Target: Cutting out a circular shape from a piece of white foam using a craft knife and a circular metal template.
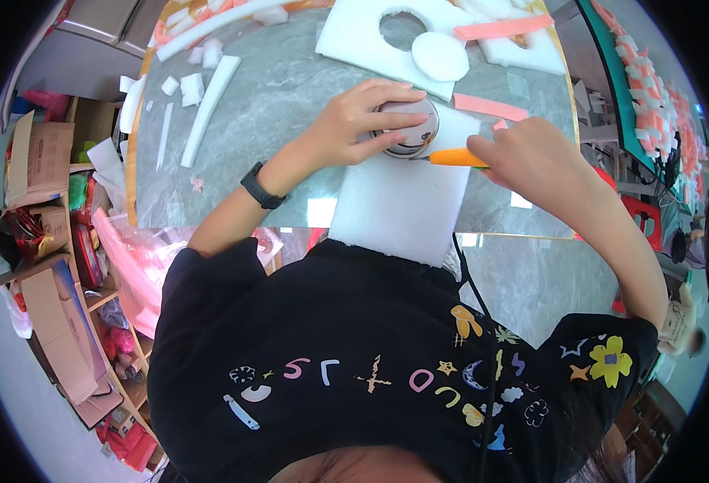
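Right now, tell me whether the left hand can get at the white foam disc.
Probably yes: the white foam disc lies a little beyond the left hand, with nothing visible blocking the way. That hand would likely have to release the round container first.

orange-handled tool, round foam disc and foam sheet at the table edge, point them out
Orange-handled tool (454, 158): head view, on the handle.
Round foam disc (441, 57): head view, middle of its face.
Foam sheet (399, 196): head view, bare part of its top.
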Motion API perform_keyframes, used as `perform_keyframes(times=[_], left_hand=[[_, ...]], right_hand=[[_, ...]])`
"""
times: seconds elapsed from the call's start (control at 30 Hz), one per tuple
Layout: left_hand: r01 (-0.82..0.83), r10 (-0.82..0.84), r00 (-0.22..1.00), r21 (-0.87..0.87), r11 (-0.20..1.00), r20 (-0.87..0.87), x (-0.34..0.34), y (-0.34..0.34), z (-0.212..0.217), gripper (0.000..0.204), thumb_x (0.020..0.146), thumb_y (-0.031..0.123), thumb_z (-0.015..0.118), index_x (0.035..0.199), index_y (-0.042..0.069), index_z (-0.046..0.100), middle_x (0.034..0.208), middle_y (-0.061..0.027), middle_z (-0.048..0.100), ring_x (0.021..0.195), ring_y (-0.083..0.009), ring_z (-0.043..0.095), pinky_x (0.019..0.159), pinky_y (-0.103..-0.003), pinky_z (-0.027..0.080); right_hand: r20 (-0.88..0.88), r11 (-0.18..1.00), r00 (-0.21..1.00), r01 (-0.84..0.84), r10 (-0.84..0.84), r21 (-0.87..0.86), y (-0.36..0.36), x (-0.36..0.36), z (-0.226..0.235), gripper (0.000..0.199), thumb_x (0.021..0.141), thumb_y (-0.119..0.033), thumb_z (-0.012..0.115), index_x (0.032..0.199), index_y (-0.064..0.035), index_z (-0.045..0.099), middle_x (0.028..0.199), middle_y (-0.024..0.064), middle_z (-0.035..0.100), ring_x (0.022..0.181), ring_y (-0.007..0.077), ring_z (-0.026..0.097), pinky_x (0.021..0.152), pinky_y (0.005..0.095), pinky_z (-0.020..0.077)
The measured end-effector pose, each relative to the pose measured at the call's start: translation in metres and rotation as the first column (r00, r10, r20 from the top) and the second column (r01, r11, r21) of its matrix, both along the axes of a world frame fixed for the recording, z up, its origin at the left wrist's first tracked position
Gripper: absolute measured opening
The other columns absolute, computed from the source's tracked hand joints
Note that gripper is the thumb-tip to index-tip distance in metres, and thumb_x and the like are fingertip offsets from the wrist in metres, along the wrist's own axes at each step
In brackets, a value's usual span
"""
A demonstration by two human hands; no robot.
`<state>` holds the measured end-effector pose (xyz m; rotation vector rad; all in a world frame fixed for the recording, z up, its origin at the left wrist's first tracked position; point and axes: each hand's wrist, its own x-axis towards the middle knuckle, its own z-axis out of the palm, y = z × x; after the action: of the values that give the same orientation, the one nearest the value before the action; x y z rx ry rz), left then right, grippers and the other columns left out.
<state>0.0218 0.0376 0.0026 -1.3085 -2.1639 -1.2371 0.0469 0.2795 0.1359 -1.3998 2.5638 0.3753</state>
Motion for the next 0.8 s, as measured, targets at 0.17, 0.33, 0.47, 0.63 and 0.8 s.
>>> perform_keyframes(times=[0.17, 0.33, 0.47, 0.63, 0.8], left_hand=[[0.002, -0.002, 1.000, -0.004, 1.000, -0.004, 0.000, 0.000, 0.000, 0.027, 0.080, 0.017, 0.063, 0.107, 0.015, 0.068, 0.122, -0.0052, 0.059, 0.109, -0.0283, 0.054, 0.090, -0.038, 0.047], [0.028, -0.026, 0.999, -0.036, 0.999, 0.037, 0.002, -0.001, 0.001, 0.030, 0.082, 0.015, 0.058, 0.111, 0.012, 0.067, 0.126, -0.0105, 0.056, 0.115, -0.0312, 0.051, 0.096, -0.041, 0.040], [0.037, -0.036, 0.997, -0.017, 0.999, 0.063, 0.002, -0.002, 0.000, 0.031, 0.081, 0.014, 0.059, 0.111, 0.011, 0.066, 0.126, -0.0107, 0.056, 0.115, -0.0313, 0.051, 0.096, -0.042, 0.040], [0.035, -0.033, 0.998, -0.027, 0.999, 0.054, 0.001, -0.001, 0.000, 0.032, 0.080, 0.014, 0.059, 0.111, 0.011, 0.066, 0.126, -0.0105, 0.056, 0.115, -0.0306, 0.051, 0.096, -0.041, 0.040], [0.035, -0.034, 0.999, -0.021, 0.999, 0.040, 0.000, -0.002, 0.000, 0.032, 0.080, 0.014, 0.058, 0.111, 0.012, 0.066, 0.126, -0.0100, 0.056, 0.115, -0.0304, 0.051, 0.096, -0.041, 0.040]], right_hand=[[-0.034, 0.999, 0.999, -0.036, 0.035, -0.029, -0.001, -0.006, -0.007, 0.020, 0.072, -0.015, 0.069, 0.083, -0.0051, 0.055, 0.055, 0.0081, 0.052, 0.054, 0.0243, 0.058, 0.052, 0.0348, 0.0449], [-0.053, 0.998, 0.997, -0.051, 0.049, -0.042, 0.009, -0.007, 0.006, 0.019, 0.070, -0.014, 0.069, 0.084, -0.0053, 0.060, 0.055, 0.0076, 0.055, 0.056, 0.0233, 0.060, 0.052, 0.0353, 0.0460], [-0.043, 0.996, 0.999, -0.010, 0.014, 0.089, 0.017, -0.014, 0.015, 0.024, 0.072, -0.015, 0.069, 0.089, -0.0056, 0.054, 0.064, 0.0086, 0.054, 0.059, 0.0254, 0.059, 0.055, 0.0362, 0.0460], [-0.102, 0.989, 0.992, -0.059, 0.073, 0.136, 0.026, -0.014, 0.012, 0.034, 0.070, -0.014, 0.070, 0.099, -0.0077, 0.053, 0.069, 0.0069, 0.053, 0.060, 0.0237, 0.059, 0.055, 0.0352, 0.0460], [-0.180, 0.993, 0.980, -0.095, 0.080, -0.077, 0.030, 0.002, 0.012, 0.022, 0.071, -0.016, 0.068, 0.085, -0.0063, 0.054, 0.062, 0.0066, 0.052, 0.054, 0.0219, 0.059, 0.051, 0.0330, 0.0459]])
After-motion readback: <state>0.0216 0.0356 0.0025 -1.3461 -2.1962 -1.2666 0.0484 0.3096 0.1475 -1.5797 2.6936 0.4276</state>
